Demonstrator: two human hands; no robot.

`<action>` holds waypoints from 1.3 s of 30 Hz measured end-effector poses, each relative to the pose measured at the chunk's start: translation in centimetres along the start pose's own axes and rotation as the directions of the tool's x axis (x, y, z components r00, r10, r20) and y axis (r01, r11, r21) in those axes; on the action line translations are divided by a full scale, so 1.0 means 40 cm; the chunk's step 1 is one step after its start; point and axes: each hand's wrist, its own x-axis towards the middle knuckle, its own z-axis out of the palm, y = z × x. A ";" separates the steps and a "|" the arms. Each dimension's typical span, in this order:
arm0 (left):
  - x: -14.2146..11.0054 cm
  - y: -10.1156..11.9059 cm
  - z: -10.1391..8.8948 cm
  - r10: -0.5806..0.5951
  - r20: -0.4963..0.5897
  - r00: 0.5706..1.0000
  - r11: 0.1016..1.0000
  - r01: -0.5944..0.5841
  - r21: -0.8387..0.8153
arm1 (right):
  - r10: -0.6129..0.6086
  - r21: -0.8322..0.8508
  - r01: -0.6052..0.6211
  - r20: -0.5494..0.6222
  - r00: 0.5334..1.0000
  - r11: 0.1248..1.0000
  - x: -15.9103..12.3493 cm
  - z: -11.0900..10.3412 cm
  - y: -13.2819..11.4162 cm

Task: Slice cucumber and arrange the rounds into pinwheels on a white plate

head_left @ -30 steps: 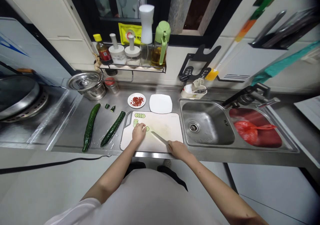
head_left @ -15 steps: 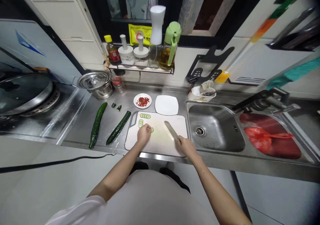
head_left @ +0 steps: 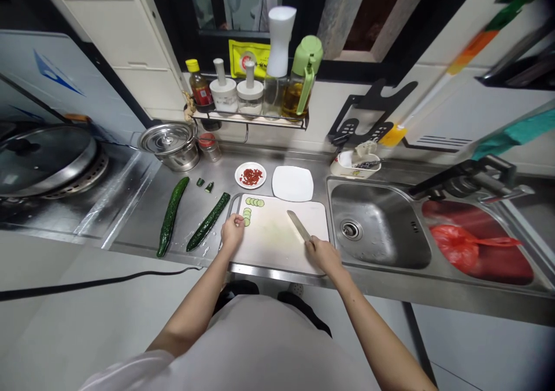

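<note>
My right hand [head_left: 325,254] is wrapped round the handle of a kitchen knife [head_left: 297,223], its blade lying over the white cutting board [head_left: 277,249] and pointing up and left. At the board's left edge, my left hand [head_left: 233,233] has its fingers pinched together, right beside a short column of overlapping cucumber slices [head_left: 247,216]. Whether anything is between those fingers I cannot make out. A row of cucumber slices [head_left: 255,202] lies above that column. Left of the board rest a cut cucumber [head_left: 208,222], a whole cucumber [head_left: 173,217] and small cucumber ends [head_left: 209,187].
Behind the board stand a plate of chopped red pieces [head_left: 250,176] and a white square plate [head_left: 292,184]. To the right is a sink [head_left: 381,223] with a red bag [head_left: 455,247] beyond it. A lidded pot [head_left: 173,145] and a seasoning rack [head_left: 251,118] stand at the back.
My left hand has moved left from the board's middle, where it held a cucumber slice, to beside the slice column. That slice no longer shows separately. The right hand keeps the knife in place.
</note>
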 end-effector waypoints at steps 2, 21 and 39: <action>0.004 -0.001 -0.003 -0.009 -0.001 1.000 0.999 0.009 0.036 | 0.008 -0.002 -0.008 0.004 1.000 1.000 0.000 -0.001 -0.003; 0.001 0.004 -0.004 0.097 -0.044 0.994 0.975 -0.086 0.206 | 0.009 0.007 -0.010 0.006 1.000 1.000 0.007 0.009 -0.003; 0.130 0.168 0.080 0.355 0.224 0.908 0.795 -0.419 0.439 | 0.008 0.026 -0.008 0.012 1.000 1.000 -0.004 -0.001 -0.011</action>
